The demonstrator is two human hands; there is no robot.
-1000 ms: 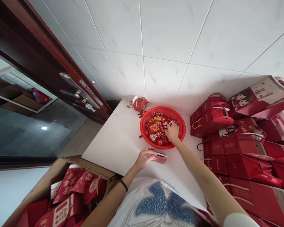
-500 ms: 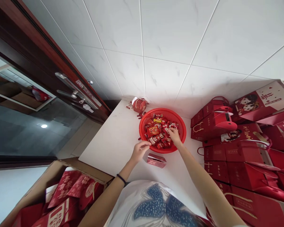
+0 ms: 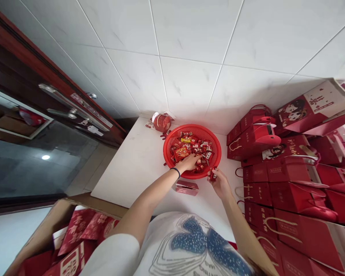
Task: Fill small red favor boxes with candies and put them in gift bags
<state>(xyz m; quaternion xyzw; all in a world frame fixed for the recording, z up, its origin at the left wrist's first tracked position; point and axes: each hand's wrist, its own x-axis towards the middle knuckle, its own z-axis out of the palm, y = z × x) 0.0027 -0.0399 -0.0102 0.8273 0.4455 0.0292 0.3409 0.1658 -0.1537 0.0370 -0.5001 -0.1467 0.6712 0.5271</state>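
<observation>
A round red plastic basket (image 3: 167,150) full of small wrapped candies (image 3: 181,153) stands on the white tabletop. My left hand (image 3: 191,161) reaches over its near rim, fingers stretched out among the candies and its fingertips partly hidden there. Just outside the basket's near right rim, my right hand (image 3: 220,183) is closed on a red wrapped candy (image 3: 213,174). Below the rim, between my forearms, lies a small red-pink box (image 3: 186,188) with its long slot facing up.
Red gift bags and boxes (image 3: 284,191) are stacked along the right side. A cardboard box (image 3: 50,222) holding red packets stands at lower left. Behind the basket's left side sits a small red container (image 3: 162,122), near the tiled wall. A door (image 3: 74,111) is at left.
My left hand has moved right, from the basket's near rim into the candies. My right hand has drawn back out of the basket, toward me, with a red candy. The view has shifted slightly.
</observation>
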